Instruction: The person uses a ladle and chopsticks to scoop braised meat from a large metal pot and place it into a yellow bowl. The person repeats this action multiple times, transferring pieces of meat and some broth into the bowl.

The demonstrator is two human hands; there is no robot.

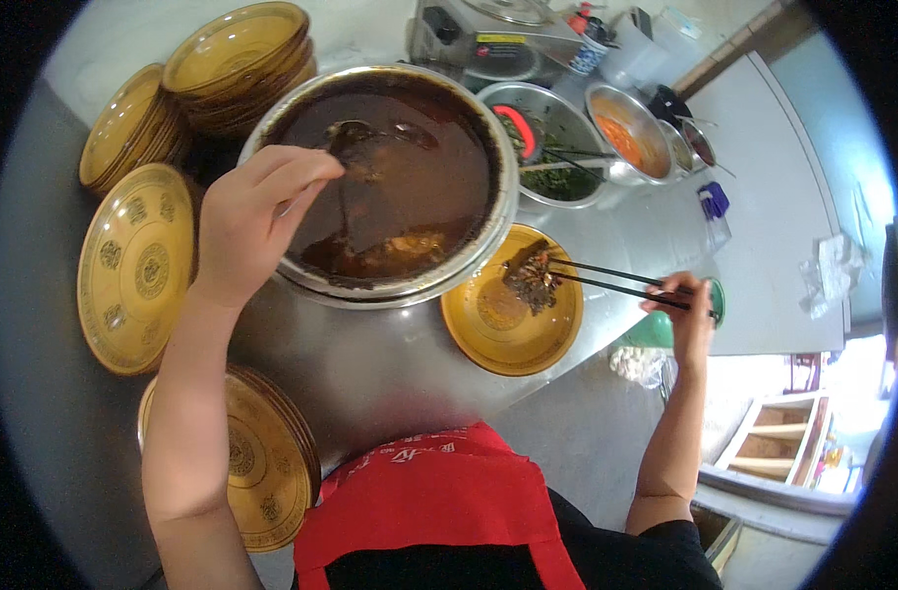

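Observation:
Black chopsticks (611, 280) are held in my right hand (681, 313), their tips at a clump of dark, glossy cooked food (531, 279). That clump lies in a yellow patterned bowl (486, 346) on the steel counter. Over the left rim of a large metal pot (512, 199), my left hand (253, 214) is raised with thumb and fingertips pinched together. Whether something thin sits between those fingertips cannot be made out. Dark brown broth (427, 192) fills the pot, with some pieces showing at its surface.
Yellow bowls (235, 51) and plates (135, 265) stand in stacks at the left; more plates (272, 472) lie below my left forearm. Beyond the pot are a steel basin of chopped greens (567, 184), a red-handled utensil (519, 129) and a bowl of orange-red food (630, 140). A green container (652, 332) stands beside my right hand.

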